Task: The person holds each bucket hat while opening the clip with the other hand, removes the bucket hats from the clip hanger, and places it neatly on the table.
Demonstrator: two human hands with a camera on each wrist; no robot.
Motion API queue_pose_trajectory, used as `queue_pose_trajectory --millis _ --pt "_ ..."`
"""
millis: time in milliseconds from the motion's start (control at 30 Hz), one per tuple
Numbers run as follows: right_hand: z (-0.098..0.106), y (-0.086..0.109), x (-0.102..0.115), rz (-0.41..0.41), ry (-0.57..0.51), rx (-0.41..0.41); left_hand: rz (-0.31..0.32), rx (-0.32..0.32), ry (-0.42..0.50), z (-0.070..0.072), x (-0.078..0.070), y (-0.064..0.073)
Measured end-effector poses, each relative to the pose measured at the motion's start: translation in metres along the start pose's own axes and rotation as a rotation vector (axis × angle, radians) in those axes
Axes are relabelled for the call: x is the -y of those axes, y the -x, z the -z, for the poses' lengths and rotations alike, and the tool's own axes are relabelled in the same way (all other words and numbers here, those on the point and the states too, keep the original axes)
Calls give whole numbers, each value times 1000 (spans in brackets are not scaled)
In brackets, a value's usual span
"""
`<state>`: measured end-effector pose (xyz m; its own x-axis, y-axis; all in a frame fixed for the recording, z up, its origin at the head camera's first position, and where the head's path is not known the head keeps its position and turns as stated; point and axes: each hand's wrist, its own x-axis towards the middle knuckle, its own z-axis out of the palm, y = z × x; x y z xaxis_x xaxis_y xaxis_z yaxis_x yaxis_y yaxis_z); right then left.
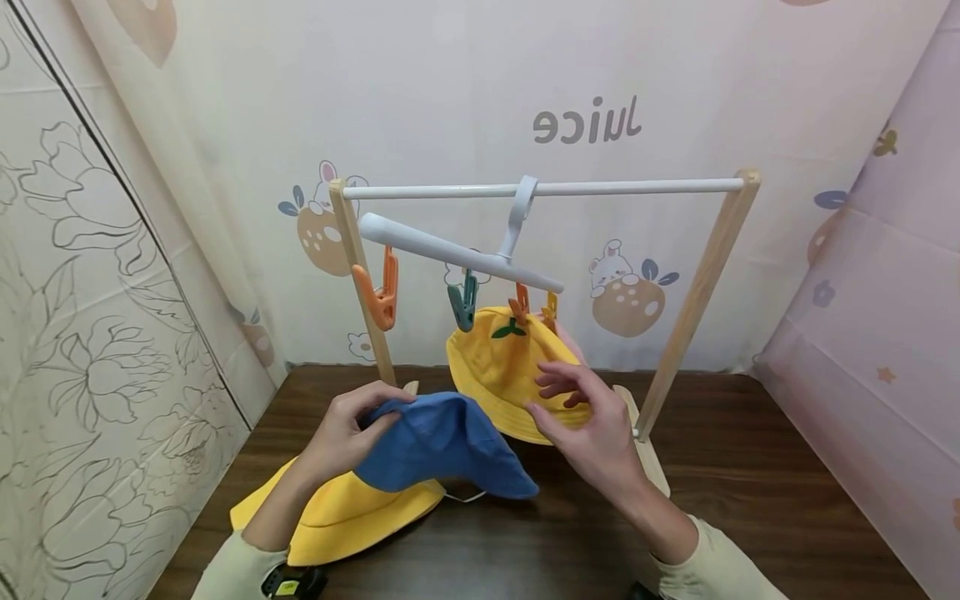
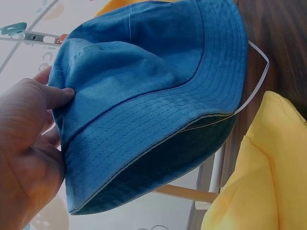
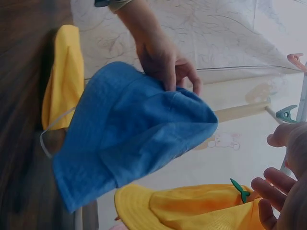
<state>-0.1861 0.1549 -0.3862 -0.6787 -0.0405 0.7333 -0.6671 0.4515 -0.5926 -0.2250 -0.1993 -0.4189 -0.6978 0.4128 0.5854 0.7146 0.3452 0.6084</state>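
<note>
My left hand point(image 1: 352, 429) pinches a blue bucket hat point(image 1: 442, 446) by its crown, thumb on one side and fingers on the other. In the left wrist view the brim of the blue hat point(image 2: 144, 115) faces down, with a thin white strap trailing from it. My right hand point(image 1: 592, 417) holds nothing, its fingers loosely bent in front of a yellow hat point(image 1: 495, 375) with a green leaf. That hat hangs from an orange clip point(image 1: 519, 304) and a yellow clip point(image 1: 551, 310). Left of them, a green clip point(image 1: 463, 302) and a larger orange clip point(image 1: 380, 292) hang without a hat.
A white hanger point(image 1: 442, 247) hooks over the white bar point(image 1: 637, 187) of a wooden-legged rack and slopes down to the right. Another yellow hat point(image 1: 352, 508) lies on the dark wooden table point(image 1: 750, 500), beneath my left forearm. Patterned curtains stand behind and beside it.
</note>
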Motion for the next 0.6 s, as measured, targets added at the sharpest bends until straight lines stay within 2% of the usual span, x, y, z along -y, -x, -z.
queue_pose_trajectory --millis 267,600 --pt "10 8 -6 67 29 -24 -17 -13 17 3 0 9" --pt "23 10 -8 -12 52 -38 -30 -2 46 8 -9 18"
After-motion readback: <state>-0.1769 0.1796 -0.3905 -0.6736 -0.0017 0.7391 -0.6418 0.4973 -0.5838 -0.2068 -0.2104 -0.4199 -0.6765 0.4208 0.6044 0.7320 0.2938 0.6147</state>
